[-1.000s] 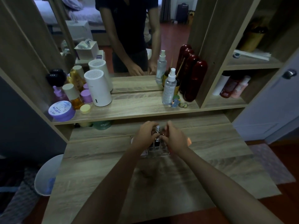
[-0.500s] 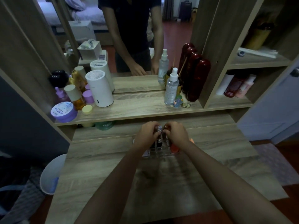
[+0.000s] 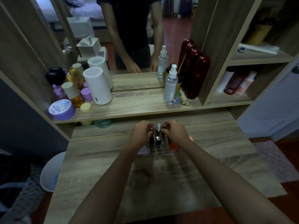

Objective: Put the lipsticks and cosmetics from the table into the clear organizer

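Clear organizer [image 3: 159,151] on the wooden table [image 3: 210,167], left hand [image 3: 141,134] curled at its left side, right hand [image 3: 175,133] curled at its right, what each grips I cannot tell, lipsticks [image 3: 158,139] upright inside it, white cylinder [image 3: 97,85] on the shelf behind it.

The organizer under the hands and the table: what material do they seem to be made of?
Organizer: probably clear hard plastic or acrylic, glossy; the lipsticks and the wood show through its walls. Table: wood or wood-look laminate, matte, with grey-brown grain streaks; which one cannot be told.

bare forearms, dark short-sleeved top in mirror
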`<state>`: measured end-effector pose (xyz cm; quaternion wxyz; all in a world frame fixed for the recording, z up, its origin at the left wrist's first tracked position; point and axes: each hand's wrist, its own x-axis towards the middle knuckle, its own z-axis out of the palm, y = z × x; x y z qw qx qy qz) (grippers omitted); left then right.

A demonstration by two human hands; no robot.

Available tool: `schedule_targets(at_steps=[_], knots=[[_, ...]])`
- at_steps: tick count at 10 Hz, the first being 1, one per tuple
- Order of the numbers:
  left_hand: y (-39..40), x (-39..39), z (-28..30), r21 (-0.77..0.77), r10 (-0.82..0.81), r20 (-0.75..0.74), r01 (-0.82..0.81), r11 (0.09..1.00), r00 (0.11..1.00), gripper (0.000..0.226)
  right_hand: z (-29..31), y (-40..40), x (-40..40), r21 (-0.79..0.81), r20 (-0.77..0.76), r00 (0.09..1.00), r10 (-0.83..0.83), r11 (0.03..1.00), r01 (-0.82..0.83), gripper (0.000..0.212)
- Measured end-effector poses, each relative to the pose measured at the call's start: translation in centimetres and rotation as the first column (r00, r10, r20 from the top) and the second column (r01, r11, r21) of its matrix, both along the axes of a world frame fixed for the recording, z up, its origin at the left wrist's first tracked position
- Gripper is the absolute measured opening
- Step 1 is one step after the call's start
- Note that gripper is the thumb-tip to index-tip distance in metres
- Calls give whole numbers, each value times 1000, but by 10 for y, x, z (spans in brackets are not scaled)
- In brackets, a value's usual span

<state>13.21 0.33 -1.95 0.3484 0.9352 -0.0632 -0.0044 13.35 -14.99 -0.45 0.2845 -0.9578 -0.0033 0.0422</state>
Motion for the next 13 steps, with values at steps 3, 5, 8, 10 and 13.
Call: schedule_targets(at_steps=[3,5,8,10,13], knots=[[0,-3,-1,-6,-1,15,1,1000,1000,21,3,-7,-7,21,28,999,19,1000,-20,51],[6,-6,-4,-30,-1,6,2,1000,1000,34,-13,-7,-40,91,204,976,-80,994,63,26],[16,-16,-13,-28,52,-22,-53,998,998,42,-28,5,-36,-72,97,986,137,989,-131,25],[23,-17,-12,-26,51,-9,-51,998,999,43,-30,5,-31,-93,71,988,136,987,-130,19],[21,-13,-11,-49,36,-9,-37,998,999,42,-28,6,-26,-94,45,989,144,986,-139,22]])
